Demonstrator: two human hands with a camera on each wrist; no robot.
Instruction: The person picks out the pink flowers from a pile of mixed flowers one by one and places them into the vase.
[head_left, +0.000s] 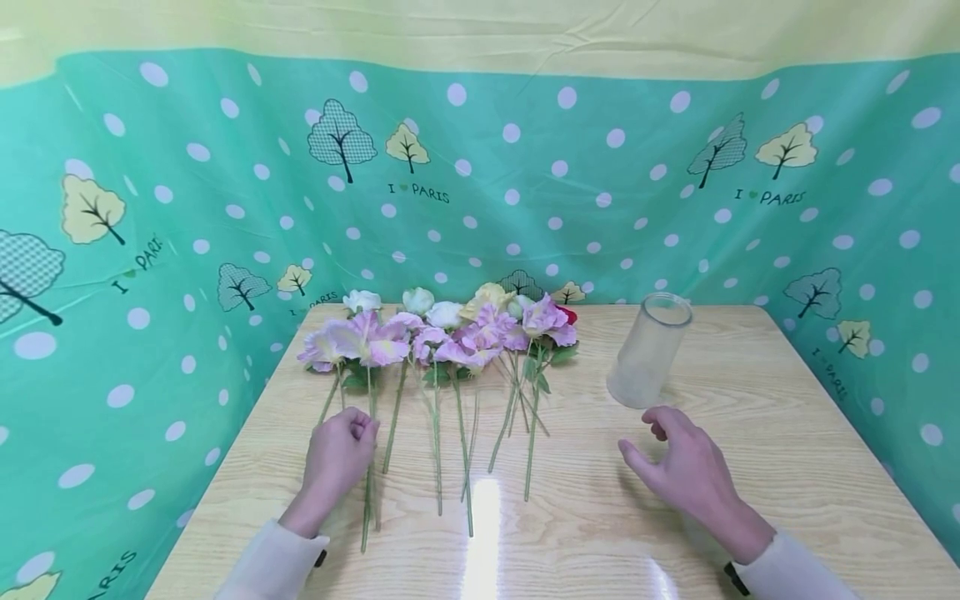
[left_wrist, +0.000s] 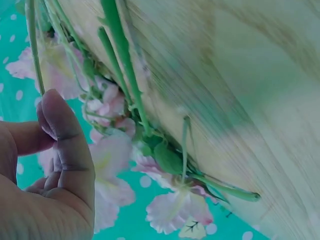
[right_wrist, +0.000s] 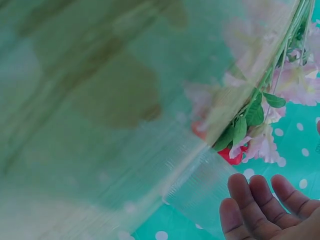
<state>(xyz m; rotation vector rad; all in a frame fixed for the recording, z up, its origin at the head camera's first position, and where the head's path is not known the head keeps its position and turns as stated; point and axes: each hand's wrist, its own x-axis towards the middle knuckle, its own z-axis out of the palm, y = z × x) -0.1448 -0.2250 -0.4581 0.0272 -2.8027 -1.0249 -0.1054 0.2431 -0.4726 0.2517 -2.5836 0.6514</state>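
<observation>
My left hand pinches a thin green stem between thumb and fingertip. That stem belongs to one of the artificial flowers at the left end of the row, near a lilac flower. In the left wrist view, other stems and pale pink blooms lie beyond the hand. Over the right side of the table, my right hand is spread with fingers loosely bent and holds nothing. Just beyond its fingertips stands a clear ribbed vase, apart from the hand as far as the views show.
Several more artificial flowers lie side by side, heads toward the back: white, cream, lilac and a partly hidden red one. Their stems point toward the front of the wooden table. A green dotted cloth encloses the back and sides.
</observation>
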